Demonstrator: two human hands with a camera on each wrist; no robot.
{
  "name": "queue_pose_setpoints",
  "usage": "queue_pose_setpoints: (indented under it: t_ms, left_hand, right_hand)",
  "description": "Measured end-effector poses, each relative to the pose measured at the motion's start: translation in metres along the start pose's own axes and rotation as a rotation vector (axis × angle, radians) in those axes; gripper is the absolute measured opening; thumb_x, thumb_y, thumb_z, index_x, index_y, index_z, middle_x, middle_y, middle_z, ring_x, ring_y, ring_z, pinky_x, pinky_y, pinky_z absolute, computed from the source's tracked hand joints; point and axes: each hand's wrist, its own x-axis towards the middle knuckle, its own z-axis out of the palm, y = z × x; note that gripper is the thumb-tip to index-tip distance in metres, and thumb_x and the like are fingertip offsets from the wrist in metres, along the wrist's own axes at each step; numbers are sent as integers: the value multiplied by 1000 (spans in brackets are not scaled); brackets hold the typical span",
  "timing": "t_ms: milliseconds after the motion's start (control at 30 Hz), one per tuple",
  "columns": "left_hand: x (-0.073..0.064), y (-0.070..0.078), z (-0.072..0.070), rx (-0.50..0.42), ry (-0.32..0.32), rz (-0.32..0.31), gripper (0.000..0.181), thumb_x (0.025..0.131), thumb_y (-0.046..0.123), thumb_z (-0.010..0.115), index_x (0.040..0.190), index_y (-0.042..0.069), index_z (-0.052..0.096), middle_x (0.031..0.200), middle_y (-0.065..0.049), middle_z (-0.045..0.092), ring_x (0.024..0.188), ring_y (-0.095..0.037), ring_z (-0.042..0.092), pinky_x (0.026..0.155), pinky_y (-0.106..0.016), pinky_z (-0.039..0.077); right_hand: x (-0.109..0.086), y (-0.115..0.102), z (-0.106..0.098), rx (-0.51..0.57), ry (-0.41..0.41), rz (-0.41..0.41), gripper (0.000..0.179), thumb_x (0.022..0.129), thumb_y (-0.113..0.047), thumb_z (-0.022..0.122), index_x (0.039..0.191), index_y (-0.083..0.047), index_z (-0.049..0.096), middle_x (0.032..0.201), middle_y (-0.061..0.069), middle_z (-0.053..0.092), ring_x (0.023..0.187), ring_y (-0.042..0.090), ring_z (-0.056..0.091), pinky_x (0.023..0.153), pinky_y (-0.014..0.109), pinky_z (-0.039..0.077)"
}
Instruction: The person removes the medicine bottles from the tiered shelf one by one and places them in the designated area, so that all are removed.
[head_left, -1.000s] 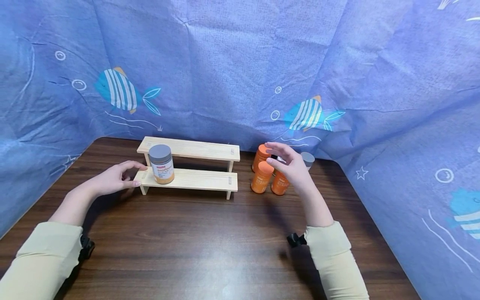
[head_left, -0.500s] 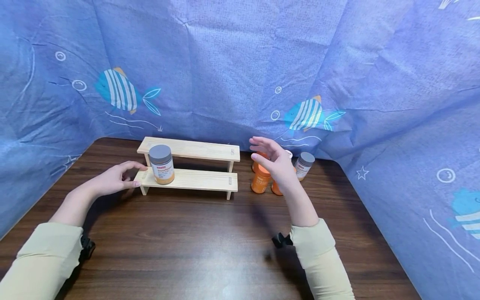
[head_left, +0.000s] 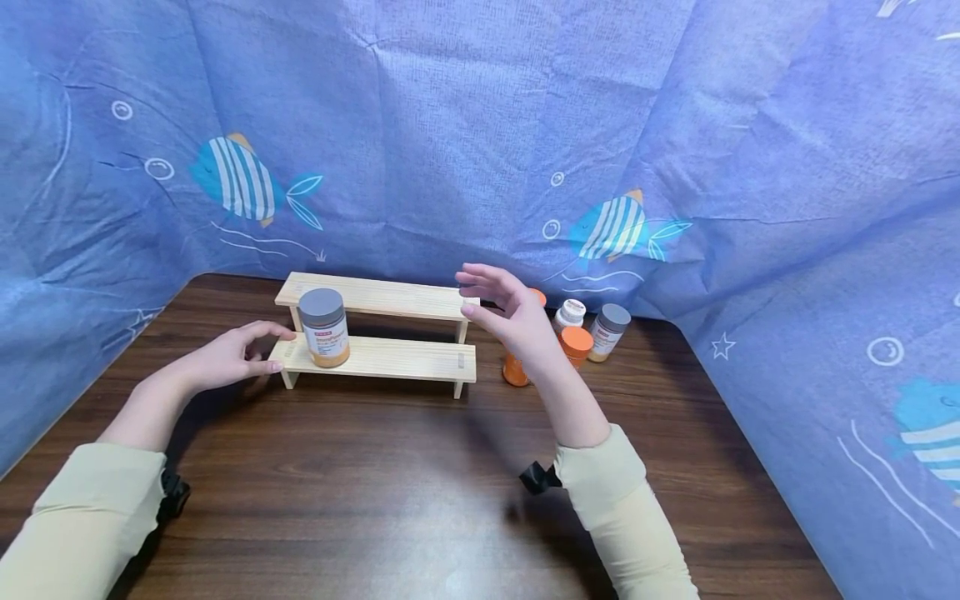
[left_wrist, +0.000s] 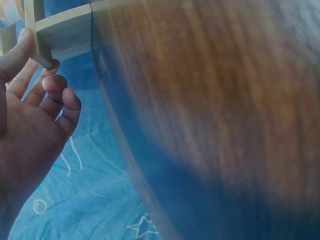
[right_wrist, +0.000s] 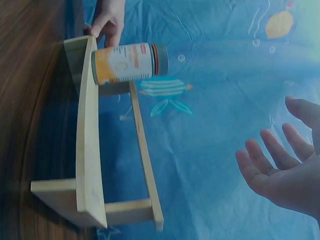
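Note:
A two-tier pale wooden rack [head_left: 405, 358] stands toward the back left of the table. On the left part of its lower tier sits a jar [head_left: 326, 333] with a grey lid and a white and orange label, upright. My left hand [head_left: 225, 362] pinches the left end of that tier; in the left wrist view its thumb and fingers lie on opposite sides of the board [left_wrist: 39, 30]. Nothing is in my right hand [head_left: 525, 329], which hovers near the rack's right end with fingers loosely spread. The right wrist view shows the same empty palm [right_wrist: 287, 177].
Right of the rack, partly behind my right hand, are several containers: orange bottles [head_left: 576, 343], a white-capped bottle [head_left: 572, 312] and a second grey-lidded jar [head_left: 609, 332]. A blue fish-patterned cloth [head_left: 465, 150] hangs behind the dark wooden table [head_left: 375, 483].
My right hand has moved left, from over the orange bottles toward the rack's right end, uncovering the white-capped bottle and second jar. My left hand, the rack and its jar stay put.

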Motion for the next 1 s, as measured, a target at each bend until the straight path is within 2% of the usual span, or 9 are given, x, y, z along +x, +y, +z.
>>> queue_pose_setpoints:
  t_ms: [100,200,400,600,800,1000]
  left_hand:
    - [0,1,-1,-7,-5,-15,45,87,22,68,126,8,52,113,-13,49,57,-10,40,54,-27,35]
    - [-1,2,-1,-12,-7,-21,45,87,23,68,126,8,52,113,-13,49,57,-10,40,54,-27,36]
    - [0,2,-1,-9,-9,-23,46,87,21,68,128,7,51,113,-14,50,56,-9,40,53,-27,35]
    - [0,3,-2,-11,-9,-28,46,88,21,68,128,6,50,112,-14,50,57,-10,40,54,-27,34]
    - [-1,3,-2,-13,-5,-28,45,88,23,67,127,7,51,112,-14,49,58,-11,41,55,-27,35]
    - [-1,3,-1,-2,-6,-28,45,88,24,67,127,8,51,113,-13,49,59,-11,42,56,-27,36]
  right_hand:
    - [4,-2,8,2,-26,-17,48,86,-8,68,131,-13,54,129,4,59,117,22,55,92,36,47]
    - [8,-2,16,10,-50,-33,48,86,-6,68,131,-10,53,130,5,58,117,23,55,92,36,47]
    - [13,-2,33,16,-101,-13,49,86,-6,68,132,-11,53,129,4,58,116,24,55,89,37,50]
    - [18,4,54,16,-126,0,51,84,-5,69,132,-13,54,133,7,55,118,28,53,91,35,48]
    - [23,10,74,6,-154,48,52,84,-12,71,133,-18,53,137,-3,51,120,18,52,92,31,48]
    - [28,17,90,-30,-178,74,54,83,-18,73,133,-23,52,136,-12,49,120,15,51,93,33,47]
